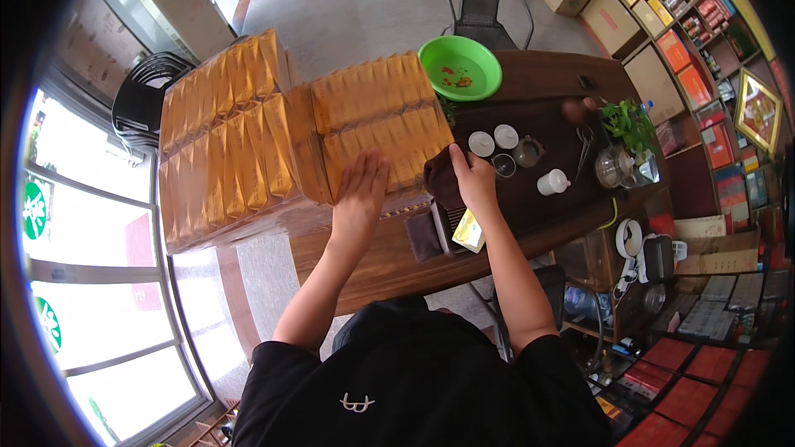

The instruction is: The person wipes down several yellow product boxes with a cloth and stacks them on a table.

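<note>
My left hand (362, 180) lies flat on the near edge of a clear-wrapped block of golden packets (397, 130); nothing shows in its grip. A dark brown cloth (442, 177) is gripped in my right hand (475, 179), beside that block's right end. A larger clear-wrapped stack of golden packets (230, 136) stands to the left. Below my right hand are a yellow-and-white packet (469, 231) and a folded dark cloth (423, 236) on the wooden table (385, 267).
Behind the block stands a green basin (461, 68) of water. To the right are white lidded cups (553, 182), a dark teapot (530, 151), a glass teapot (613, 167) and a potted plant (627, 124). A metal chair (479, 9) stands beyond the table.
</note>
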A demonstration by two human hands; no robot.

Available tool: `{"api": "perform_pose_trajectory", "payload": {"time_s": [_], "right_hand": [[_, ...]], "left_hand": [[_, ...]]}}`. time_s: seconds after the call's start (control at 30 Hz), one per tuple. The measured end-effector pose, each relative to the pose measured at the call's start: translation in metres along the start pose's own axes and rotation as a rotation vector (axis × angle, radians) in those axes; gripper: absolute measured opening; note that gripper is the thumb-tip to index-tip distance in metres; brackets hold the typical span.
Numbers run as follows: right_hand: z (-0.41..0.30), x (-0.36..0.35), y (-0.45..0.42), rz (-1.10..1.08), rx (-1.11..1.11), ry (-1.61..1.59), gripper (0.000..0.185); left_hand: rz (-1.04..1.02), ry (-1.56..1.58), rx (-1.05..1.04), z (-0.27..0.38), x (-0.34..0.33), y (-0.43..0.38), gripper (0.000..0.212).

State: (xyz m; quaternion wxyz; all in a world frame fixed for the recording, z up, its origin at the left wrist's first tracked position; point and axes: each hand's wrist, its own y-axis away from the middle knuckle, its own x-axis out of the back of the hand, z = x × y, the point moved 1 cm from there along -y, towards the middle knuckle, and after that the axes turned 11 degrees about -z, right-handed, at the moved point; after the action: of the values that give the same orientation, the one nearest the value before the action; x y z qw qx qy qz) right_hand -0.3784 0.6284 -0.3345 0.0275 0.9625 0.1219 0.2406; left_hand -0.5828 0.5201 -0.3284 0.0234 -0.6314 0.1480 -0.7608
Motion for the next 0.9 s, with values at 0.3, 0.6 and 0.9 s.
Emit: {"api": "perform_pose_trajectory", "payload": {"time_s": [0.3,0.6,0.9], "right_hand": [[0.037,0.069,0.042,0.074,0.122,-0.132,0.046],[0.096,0.173,0.221,-0.006,0.523,-1.736,0.056],[0.088,0.237,0.474,1.164,-0.202,0.339,0.024]], "left_hand": [[-0.122,0.102,0.038,0.031,0.011,-0.016,0.053],[-0.272,0.524,-0.638,0.205,-0.007,-0.061,0.051],[-0.596,0.653,-1.263,0.422,-0.035,0.023,0.046]]}}
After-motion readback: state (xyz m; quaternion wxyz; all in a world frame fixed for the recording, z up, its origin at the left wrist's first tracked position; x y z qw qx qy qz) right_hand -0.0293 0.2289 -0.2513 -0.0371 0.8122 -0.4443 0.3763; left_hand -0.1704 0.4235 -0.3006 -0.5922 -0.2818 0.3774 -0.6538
